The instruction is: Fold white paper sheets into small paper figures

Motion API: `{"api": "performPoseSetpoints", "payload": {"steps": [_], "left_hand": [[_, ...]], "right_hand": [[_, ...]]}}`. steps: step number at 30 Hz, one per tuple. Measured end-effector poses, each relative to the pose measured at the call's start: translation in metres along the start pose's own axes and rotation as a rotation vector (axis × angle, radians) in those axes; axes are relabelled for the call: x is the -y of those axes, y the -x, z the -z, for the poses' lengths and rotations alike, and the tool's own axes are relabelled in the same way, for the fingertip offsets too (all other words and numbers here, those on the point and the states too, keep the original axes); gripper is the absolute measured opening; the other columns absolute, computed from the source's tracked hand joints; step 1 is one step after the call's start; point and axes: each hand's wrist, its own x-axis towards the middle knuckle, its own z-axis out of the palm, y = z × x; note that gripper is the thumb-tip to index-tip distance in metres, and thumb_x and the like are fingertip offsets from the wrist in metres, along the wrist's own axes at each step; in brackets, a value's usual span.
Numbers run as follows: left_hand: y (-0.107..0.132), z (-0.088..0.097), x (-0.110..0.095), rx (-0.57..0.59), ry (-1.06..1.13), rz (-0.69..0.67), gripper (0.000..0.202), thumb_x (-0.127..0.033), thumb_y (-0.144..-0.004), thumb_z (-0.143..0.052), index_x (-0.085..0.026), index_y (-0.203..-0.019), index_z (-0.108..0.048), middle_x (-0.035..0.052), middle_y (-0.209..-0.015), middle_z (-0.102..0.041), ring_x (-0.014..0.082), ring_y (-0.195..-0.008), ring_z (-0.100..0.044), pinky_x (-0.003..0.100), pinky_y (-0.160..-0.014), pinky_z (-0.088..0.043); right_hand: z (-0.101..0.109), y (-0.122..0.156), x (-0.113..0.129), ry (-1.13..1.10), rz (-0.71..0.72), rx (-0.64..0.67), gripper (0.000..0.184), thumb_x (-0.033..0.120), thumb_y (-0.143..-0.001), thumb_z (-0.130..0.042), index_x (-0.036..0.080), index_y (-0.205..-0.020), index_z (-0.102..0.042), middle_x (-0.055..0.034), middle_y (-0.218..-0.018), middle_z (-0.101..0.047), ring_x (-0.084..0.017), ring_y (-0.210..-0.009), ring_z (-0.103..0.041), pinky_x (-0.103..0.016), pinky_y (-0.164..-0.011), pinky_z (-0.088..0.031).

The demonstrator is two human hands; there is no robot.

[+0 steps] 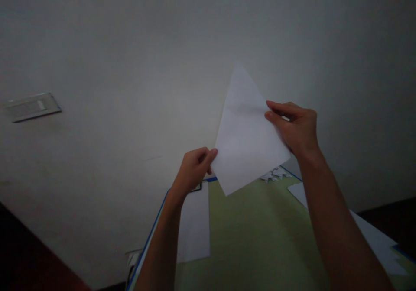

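I hold a white sheet of paper [247,139] up in the air in front of a pale wall, tilted so one corner points upward. My left hand [193,167] pinches its lower left edge with fingers closed. Along the sheet's right edge, my right hand [297,128] grips it, thumb and fingers pressed together on the paper. Both hands are above a green table top [256,234].
More white sheets lie on the table: one at the left [195,226], others at the right [373,239]. A small cut white paper shape [274,174] rests near the table's far edge. A wall switch plate [30,107] sits at the left.
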Motion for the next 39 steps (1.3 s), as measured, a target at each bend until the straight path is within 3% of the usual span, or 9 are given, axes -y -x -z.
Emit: {"api": "performPoseSetpoints", "payload": {"steps": [5, 10, 18, 27, 34, 39], "left_hand": [[0.001, 0.000, -0.002, 0.013, 0.173, 0.000, 0.035, -0.047, -0.088, -0.070, -0.017, -0.071, -0.062, 0.0011, -0.062, -0.064, 0.0122, -0.058, -0.058, 0.023, -0.056, -0.043], [-0.002, -0.011, -0.004, -0.074, 0.360, -0.058, 0.027, -0.043, -0.083, -0.075, -0.018, -0.084, -0.065, 0.0003, -0.072, -0.065, 0.0119, -0.065, -0.059, 0.022, -0.059, -0.045], [-0.005, -0.027, -0.005, -0.307, 0.260, -0.057, 0.021, -0.039, -0.088, -0.068, -0.019, -0.087, -0.062, -0.0027, -0.067, -0.058, 0.0099, -0.056, -0.048, 0.021, -0.051, -0.033], [-0.004, -0.024, 0.000, -0.165, 0.167, -0.029, 0.022, -0.042, -0.095, -0.057, -0.022, -0.089, -0.052, -0.0103, -0.049, -0.036, 0.0094, -0.045, -0.028, 0.023, -0.046, -0.017], [-0.004, -0.021, -0.006, -0.206, 0.139, -0.052, 0.039, -0.045, -0.094, -0.057, -0.020, -0.065, -0.048, -0.0048, -0.057, -0.040, 0.0107, -0.054, -0.038, 0.023, -0.049, -0.028], [-0.007, -0.023, -0.009, -0.295, 0.229, 0.003, 0.024, -0.042, -0.088, -0.066, -0.020, -0.082, -0.063, -0.0017, -0.068, -0.059, 0.0125, -0.061, -0.051, 0.023, -0.056, -0.038]], "right_hand": [[0.003, -0.001, -0.007, -0.083, -0.036, 0.032, 0.026, 0.028, -0.079, -0.084, 0.033, -0.104, -0.082, -0.0061, -0.102, -0.078, -0.027, -0.092, -0.073, -0.048, -0.082, -0.061], [0.004, 0.000, -0.006, -0.095, -0.043, 0.085, 0.027, 0.032, -0.079, -0.084, 0.033, -0.106, -0.081, -0.0060, -0.105, -0.079, -0.028, -0.095, -0.073, -0.047, -0.083, -0.060], [-0.001, 0.001, 0.002, -0.098, -0.018, 0.209, 0.028, 0.027, -0.081, -0.081, 0.032, -0.109, -0.081, -0.0036, -0.096, -0.077, -0.022, -0.090, -0.070, -0.043, -0.083, -0.058], [-0.002, 0.002, 0.005, -0.078, -0.026, 0.220, 0.027, 0.030, -0.081, -0.080, 0.031, -0.108, -0.081, -0.0038, -0.095, -0.076, -0.022, -0.090, -0.070, -0.041, -0.080, -0.058], [-0.001, 0.002, 0.006, -0.070, -0.034, 0.255, 0.026, 0.031, -0.082, -0.080, 0.033, -0.109, -0.081, -0.0045, -0.096, -0.076, -0.023, -0.090, -0.070, -0.042, -0.079, -0.058], [-0.001, 0.002, 0.010, -0.086, -0.055, 0.295, 0.026, 0.029, -0.081, -0.080, 0.031, -0.107, -0.082, -0.0045, -0.094, -0.076, -0.022, -0.090, -0.070, -0.043, -0.082, -0.059]]}}
